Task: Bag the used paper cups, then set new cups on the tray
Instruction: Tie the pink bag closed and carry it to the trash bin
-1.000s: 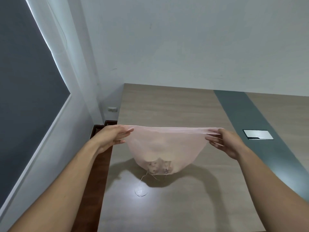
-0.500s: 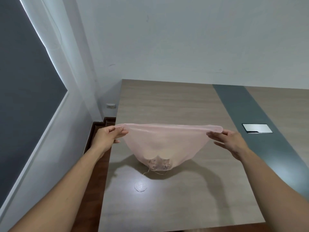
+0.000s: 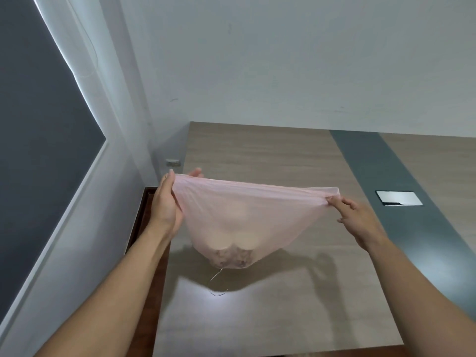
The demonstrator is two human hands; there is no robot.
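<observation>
Left hand [image 3: 164, 210] higher than before; one pink bag [image 3: 244, 215], rim pinched in both grips, right hand [image 3: 360, 217] opposite.

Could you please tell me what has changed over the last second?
The left hand has turned upright and raised its end of the translucent pink plastic bag, so the rim now slopes down to the right hand. Both hands still hold the rim; the contents still sag at the bottom.
</observation>
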